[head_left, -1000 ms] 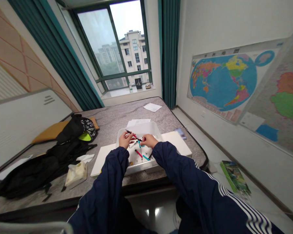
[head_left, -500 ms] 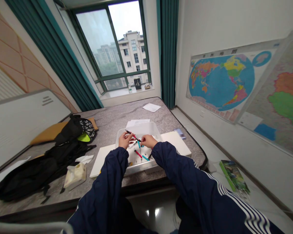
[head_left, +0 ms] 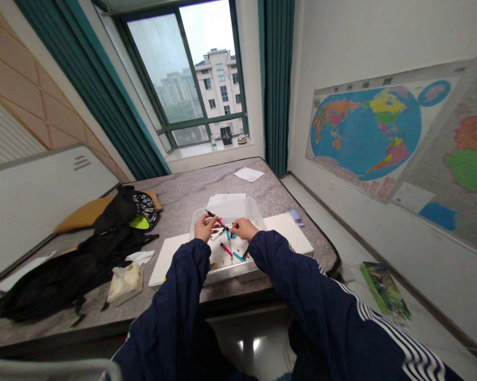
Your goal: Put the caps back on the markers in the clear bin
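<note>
Left hand (head_left: 205, 228) pinches red-and-black pen (head_left: 217, 219), held slanted above plastic bin (head_left: 249, 208). Right hand (head_left: 243, 229), fingers bunched at pen's lower end; contact unclear.

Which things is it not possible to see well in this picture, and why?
All in the head view:
- Pen: partly covered by the left hand.
- Right hand: fingertips too small to tell if they grip the pen.
- Small parts in the plastic box: too small to name.
- Blue-white item: pixelated.
- Nearer map: cut by the right edge.
</note>
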`<state>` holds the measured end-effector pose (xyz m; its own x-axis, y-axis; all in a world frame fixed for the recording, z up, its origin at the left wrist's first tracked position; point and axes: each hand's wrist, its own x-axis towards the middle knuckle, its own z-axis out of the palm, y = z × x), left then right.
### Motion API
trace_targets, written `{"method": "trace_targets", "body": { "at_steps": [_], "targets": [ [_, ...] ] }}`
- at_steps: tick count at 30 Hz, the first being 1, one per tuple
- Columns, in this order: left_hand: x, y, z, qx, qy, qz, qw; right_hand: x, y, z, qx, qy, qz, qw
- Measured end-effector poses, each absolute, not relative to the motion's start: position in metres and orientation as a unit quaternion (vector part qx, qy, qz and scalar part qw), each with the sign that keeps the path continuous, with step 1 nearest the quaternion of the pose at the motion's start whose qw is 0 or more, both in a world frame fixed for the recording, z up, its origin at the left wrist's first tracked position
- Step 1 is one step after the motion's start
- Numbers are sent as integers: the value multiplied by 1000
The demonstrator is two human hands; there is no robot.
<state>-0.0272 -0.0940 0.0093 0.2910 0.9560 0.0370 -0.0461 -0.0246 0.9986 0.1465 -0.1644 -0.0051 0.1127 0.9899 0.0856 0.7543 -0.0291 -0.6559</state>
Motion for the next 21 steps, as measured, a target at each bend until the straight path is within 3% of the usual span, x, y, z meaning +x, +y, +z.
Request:
{"method": "trace_targets", "body": {
  "at_steps": [13,21],
  "targets": [
    [-28,-98,11,557,397,439,583,146,-161,-14,-673,-631,218,318],
    [-28,-95,9,560,397,441,579,146,-162,-10,-660,-662,219,280]
  ]
}}
